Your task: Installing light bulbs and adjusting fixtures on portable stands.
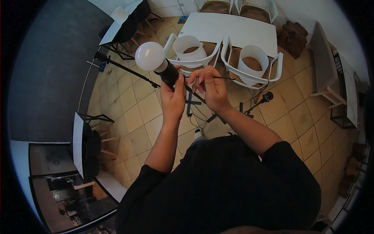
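Bulb (150,56) sits in black socket (168,75), left hand (174,98) wrapping fingers around socket, right hand (213,90) pinching thin dark rod (223,77).

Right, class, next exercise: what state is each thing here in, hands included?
Light bulb: unlit, fitted in the black socket.
Black socket: tilted, held.
Left hand: closed around the black socket.
Right hand: pinching a thin dark rod.
Second socket: without a bulb.
Left lampshade: off any lamp, on a chair.
Right lampshade: likewise, on another chair.
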Tool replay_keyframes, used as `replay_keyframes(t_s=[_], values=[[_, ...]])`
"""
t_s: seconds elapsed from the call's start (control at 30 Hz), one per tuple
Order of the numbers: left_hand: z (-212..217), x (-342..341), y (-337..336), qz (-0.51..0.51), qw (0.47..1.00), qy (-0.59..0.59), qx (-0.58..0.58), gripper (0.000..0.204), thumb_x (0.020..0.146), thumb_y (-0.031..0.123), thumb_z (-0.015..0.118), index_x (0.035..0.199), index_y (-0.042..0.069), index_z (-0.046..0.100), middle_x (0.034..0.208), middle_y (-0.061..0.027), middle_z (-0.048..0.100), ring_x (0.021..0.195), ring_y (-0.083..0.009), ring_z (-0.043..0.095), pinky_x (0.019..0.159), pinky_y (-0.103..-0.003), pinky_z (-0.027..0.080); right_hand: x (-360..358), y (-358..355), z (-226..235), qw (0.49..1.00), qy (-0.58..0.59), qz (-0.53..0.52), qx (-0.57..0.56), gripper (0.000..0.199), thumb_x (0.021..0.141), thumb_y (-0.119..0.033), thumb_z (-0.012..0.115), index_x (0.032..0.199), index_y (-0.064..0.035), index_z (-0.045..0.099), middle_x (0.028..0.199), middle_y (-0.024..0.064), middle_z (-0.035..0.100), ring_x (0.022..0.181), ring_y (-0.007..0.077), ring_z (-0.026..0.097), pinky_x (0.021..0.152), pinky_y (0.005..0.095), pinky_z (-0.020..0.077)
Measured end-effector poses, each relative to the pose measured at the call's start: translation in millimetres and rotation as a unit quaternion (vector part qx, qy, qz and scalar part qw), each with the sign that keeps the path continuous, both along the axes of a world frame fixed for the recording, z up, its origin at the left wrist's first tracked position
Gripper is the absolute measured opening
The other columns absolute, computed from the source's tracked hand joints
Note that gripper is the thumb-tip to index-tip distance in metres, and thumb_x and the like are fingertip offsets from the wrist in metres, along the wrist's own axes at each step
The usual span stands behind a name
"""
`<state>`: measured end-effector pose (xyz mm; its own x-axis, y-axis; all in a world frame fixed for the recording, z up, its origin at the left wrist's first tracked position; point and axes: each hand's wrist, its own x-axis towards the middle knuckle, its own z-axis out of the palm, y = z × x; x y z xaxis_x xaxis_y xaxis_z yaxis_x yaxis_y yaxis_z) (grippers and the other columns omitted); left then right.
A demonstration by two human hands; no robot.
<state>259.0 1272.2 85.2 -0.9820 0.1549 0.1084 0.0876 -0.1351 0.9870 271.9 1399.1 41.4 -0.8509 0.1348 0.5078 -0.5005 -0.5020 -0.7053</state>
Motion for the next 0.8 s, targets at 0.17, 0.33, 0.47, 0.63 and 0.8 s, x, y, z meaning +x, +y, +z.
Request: replay_keyframes(t_s=[0.17,0.33,0.47,0.63,0.8], values=[[-14.2,-0.5,-4.0,-0.035,0.998,0.042,-0.039,0.053,0.095,0.016,0.064,0.141,0.002,0.04,0.118,-0.0092,0.061,0.107,-0.0141,0.059,0.088,-0.026,0.047,11.7,21.1,3.3,0.999,-0.039,0.032,-0.003,0.047,0.095,-0.009,0.059,0.137,-0.0047,0.036,0.136,0.0121,0.045,0.087,0.0109,0.054,0.079,0.0281,0.0514],[-27.5,-11.1,-12.1,-0.023,0.998,0.04,-0.053,0.05,0.094,0.014,0.064,0.137,0.001,0.042,0.116,-0.0065,0.06,0.106,-0.0125,0.056,0.088,-0.025,0.045,23.4,24.4,-13.6,0.993,-0.109,0.037,0.032,0.072,0.092,-0.006,0.061,0.151,-0.0098,0.019,0.149,0.0137,0.03,0.096,0.0155,0.058,0.084,0.0312,0.0524],[-33.6,-18.4,-18.7,-0.058,0.997,0.041,-0.021,0.048,0.094,0.013,0.064,0.135,-0.001,0.042,0.118,-0.007,0.058,0.107,-0.0133,0.054,0.093,-0.027,0.042,33.2,18.4,-28.6,0.979,-0.185,0.072,0.036,0.077,0.091,-0.003,0.062,0.152,-0.0136,0.017,0.15,0.0142,0.03,0.096,0.0143,0.058,0.083,0.029,0.0528],[-37.0,-28.3,-27.9,-0.103,0.992,0.078,0.013,0.057,0.096,0.011,0.061,0.143,-0.004,0.032,0.131,-0.0124,0.053,0.119,-0.0184,0.051,0.099,-0.029,0.04,32.0,4.4,-33.3,0.977,-0.198,0.056,0.061,0.079,0.091,-0.004,0.063,0.154,-0.0147,0.016,0.15,0.0135,0.03,0.095,0.0135,0.059,0.081,0.0275,0.0522],[-27.7,-32.7,-43.0,-0.179,0.981,0.066,0.025,0.063,0.098,0.008,0.056,0.151,0.0,0.023,0.138,-0.0167,0.049,0.128,-0.0211,0.047,0.1,-0.029,0.04,25.3,-17.9,-29.2,0.975,-0.199,0.011,0.098,0.08,0.091,-0.003,0.063,0.154,-0.0146,0.016,0.151,0.0133,0.031,0.094,0.0126,0.06,0.079,0.0259,0.051]])
